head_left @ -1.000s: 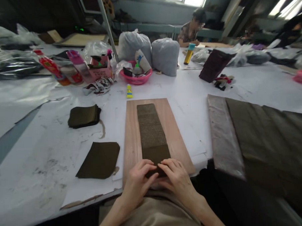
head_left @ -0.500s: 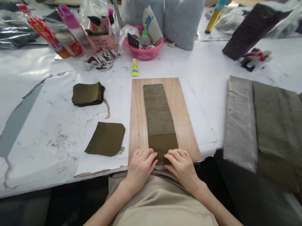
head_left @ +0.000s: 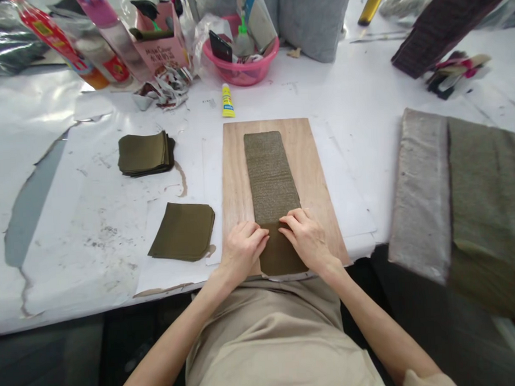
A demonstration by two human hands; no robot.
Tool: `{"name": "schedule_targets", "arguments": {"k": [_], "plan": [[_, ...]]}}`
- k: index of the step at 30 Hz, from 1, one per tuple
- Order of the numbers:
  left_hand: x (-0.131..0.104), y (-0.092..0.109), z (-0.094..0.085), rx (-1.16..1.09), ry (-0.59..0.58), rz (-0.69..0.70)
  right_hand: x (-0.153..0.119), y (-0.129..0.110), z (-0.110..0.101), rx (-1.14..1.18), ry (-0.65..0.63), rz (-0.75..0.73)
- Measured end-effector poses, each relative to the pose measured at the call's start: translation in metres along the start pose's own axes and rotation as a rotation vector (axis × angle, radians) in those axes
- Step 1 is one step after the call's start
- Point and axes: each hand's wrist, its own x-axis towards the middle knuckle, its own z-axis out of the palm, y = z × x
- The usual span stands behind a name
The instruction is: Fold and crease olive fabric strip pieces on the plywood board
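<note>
A wooden board [head_left: 235, 182] lies at the table's front edge. On it rests a long strip of textured olive fabric [head_left: 270, 175], and a smooth olive piece [head_left: 283, 257] covers the strip's near end. My left hand [head_left: 244, 245] is closed at the smooth piece's upper left edge, its fingertips pinching or pressing there. At the upper right edge my right hand [head_left: 305, 236] does the same, thumb and fingers together. Left of the board lie a near stack of olive pieces [head_left: 182, 231] and a farther, thicker stack [head_left: 143, 153].
A yellow glue tube [head_left: 227, 102] lies beyond the board. Behind it stand a pink basket [head_left: 244, 74], a pink box [head_left: 164, 52] and bottles. Folded olive fabric [head_left: 484, 206] hangs over the right edge. A dark ribbed piece [head_left: 446, 22] is at the back right.
Both hands have moved away from my body, from the smooth piece's near part up to its far edge. The camera view has tilted down slightly.
</note>
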Motion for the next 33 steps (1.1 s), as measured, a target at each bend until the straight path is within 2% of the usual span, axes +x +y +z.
{"name": "schedule_targets", "arguments": {"k": [5, 9, 13, 16, 21, 27, 30, 33], "plan": [[0.012, -0.012, 0.004, 0.031, -0.062, -0.055, 0.004, 0.001, 0.003, -0.019, -0.011, -0.011], [0.018, -0.014, 0.002, 0.007, -0.077, -0.108, 0.003, 0.005, 0.002, -0.012, 0.030, -0.093], [0.026, -0.016, -0.003, 0.044, -0.134, -0.011, 0.004, 0.012, 0.008, 0.078, 0.073, -0.241], [0.033, -0.017, -0.007, 0.043, -0.193, 0.056, 0.004, 0.016, 0.012, 0.124, 0.104, -0.291], [0.039, -0.018, -0.013, 0.019, -0.261, 0.036, -0.001, 0.029, 0.007, 0.084, 0.156, -0.197], [0.038, -0.029, -0.011, -0.097, -0.238, 0.041, -0.014, 0.062, -0.012, -0.080, 0.156, -0.106], [0.037, -0.033, -0.009, -0.121, -0.233, 0.040, -0.011, 0.057, -0.015, -0.040, 0.187, -0.085], [0.037, -0.034, -0.008, -0.121, -0.218, 0.041, -0.001, 0.036, -0.008, 0.074, 0.126, -0.136]]}}
